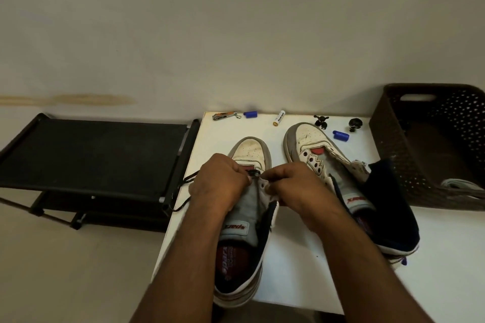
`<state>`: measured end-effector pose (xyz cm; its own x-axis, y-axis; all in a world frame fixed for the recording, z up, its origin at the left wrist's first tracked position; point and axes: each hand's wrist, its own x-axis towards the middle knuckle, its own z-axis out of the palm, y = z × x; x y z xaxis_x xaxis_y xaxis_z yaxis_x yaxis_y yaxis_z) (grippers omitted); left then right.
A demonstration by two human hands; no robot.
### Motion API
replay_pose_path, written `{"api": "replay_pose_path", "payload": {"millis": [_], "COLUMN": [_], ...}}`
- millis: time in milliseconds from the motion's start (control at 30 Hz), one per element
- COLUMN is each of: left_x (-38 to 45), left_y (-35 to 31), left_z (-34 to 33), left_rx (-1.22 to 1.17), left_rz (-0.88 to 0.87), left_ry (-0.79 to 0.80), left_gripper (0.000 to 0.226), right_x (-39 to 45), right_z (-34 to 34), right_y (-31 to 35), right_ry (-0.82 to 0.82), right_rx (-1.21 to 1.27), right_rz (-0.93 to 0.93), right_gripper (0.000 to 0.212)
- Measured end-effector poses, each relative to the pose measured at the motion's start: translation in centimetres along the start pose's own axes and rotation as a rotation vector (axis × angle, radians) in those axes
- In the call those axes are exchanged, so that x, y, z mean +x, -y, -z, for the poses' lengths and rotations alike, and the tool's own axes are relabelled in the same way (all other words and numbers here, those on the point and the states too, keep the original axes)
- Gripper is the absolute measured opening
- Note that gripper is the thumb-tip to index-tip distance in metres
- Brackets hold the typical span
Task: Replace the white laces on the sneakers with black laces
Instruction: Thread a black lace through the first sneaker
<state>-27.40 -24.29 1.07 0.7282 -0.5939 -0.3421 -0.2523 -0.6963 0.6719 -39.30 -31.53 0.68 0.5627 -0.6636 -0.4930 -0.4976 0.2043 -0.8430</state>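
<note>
both forearms reached over the left sneaker (242,228) on the white table (301,265), where the left hand (217,186) and right hand (294,186) each pinched what appeared to be a black lace (187,182) at the eyelets; the unlaced right sneaker (315,149) stood just beside, a brown basket (393,155) beyond it.

Two sneakers (250,191) (322,162), two blue caps (250,114) (340,135), one battery (279,118), one basket (393,155).
</note>
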Motion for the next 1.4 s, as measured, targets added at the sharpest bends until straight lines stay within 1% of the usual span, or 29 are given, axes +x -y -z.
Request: {"api": "replay_pose_path", "payload": {"millis": [67,133,267,400,533,667,767,800,867,900,933,1000,1067,1100,1133,1167,1200,1233,1267,1333,1367,1400], "left_x": [0.1,0.5,0.7,0.7,0.5,0.3,0.2,0.2,0.4,0.5,0.6,0.6,0.1,0.0,0.1,0.0,0.1,-0.1,-0.2,0.0,-0.1,-0.2], "left_y": [0.2,0.5,0.7,0.7,0.6,0.5,0.5,0.6,0.8,0.9,0.9,0.8,0.3,0.2,0.4,0.5,0.8,0.9,1.0,1.3,1.3,1.1], "left_z": [0.0,0.2,0.0,-0.4,-0.1,-0.4,-0.5,-0.5,-0.7,-0.9,-1.0,-1.0,-0.3,0.3,0.9,1.5,1.9,2.3,2.4,2.2,2.1,2.1], "left_rx": [0.013,-0.023,-0.122,-0.119,-0.113,-0.172,-0.194,-0.206,-0.23,-0.234,-0.224,-0.164,-0.085,-0.031,0.043,0.114,0.144,0.116,0.057,-0.033,-0.051,-0.062], "left_rz": [0.015,0.03,0.039,0.024,0.039,0.056,0.047,0.046,0.049,0.045,0.033,0.009,0.005,0.003,0.004,0.019,0.031,0.038,0.035,0.026,0.015,0.007], "left_ry": [-0.007,-0.001,0.034,0.039,0.042,0.036,0.033,0.037,0.041,0.033,0.023,0.013,-0.007,-0.026,-0.046,-0.054,-0.043,-0.011,0.02,0.024,0.033,0.048], "left_gripper": [0.014,0.013,0.012,0.013,0.007,0.009,0.006,0.011,0.031,0.035,0.035,0.023,0.012,0.011,0.019,0.033,0.047,0.056,0.063,0.071,0.073,0.073], "right_x": [0.4,0.6,1.0,1.0,0.8,0.8,0.9,1.1,1.4,1.4,1.5,1.6,1.7,1.7,1.7,1.5,1.3,1.0,0.8,0.4,0.3,0.2], "right_z": [0.2,0.2,0.3,0.3,0.2,0.2,0.2,0.1,-0.2,-0.5,-1.0,-2.1,-3.0,-3.1,-3.2,-3.1,-2.8,-2.4,-1.8,-0.8,-0.3,-0.1], "right_y": [-0.5,-0.8,-1.0,-0.9,-0.7,-0.4,-0.4,-0.5,-0.7,-0.7,-0.9,-1.2,-1.5,-1.5,-1.2,-0.8,-0.2,0.5,1.2,2.3,2.7,2.8], "right_ry": [0.018,0.031,0.047,0.051,0.059,0.073,0.081,0.089,0.1,0.097,0.076,0.006,-0.078,-0.13,-0.18,-0.206,-0.198,-0.165,-0.131,-0.074,-0.048,-0.044], "right_rx": [0.076,0.139,0.163,0.2,0.219,0.219,0.211,0.237,0.343,0.39,0.419,0.444,0.395,0.333,0.309,0.348,0.465,0.599,0.729,0.958,1.047,1.058], "right_rz": [-0.005,-0.008,-0.009,-0.018,-0.02,-0.014,-0.002,-0.004,-0.03,-0.046,-0.049,-0.035,0.025,0.07,0.115,0.143,0.161,0.189,0.233,0.353,0.397,0.423], "right_gripper": [0.032,0.031,0.03,0.029,0.029,0.028,0.026,0.023,0.016,0.014,0.011,0.015,0.018,0.018,0.018,0.018,0.019,0.019,0.018,0.016,0.017,0.018]}}
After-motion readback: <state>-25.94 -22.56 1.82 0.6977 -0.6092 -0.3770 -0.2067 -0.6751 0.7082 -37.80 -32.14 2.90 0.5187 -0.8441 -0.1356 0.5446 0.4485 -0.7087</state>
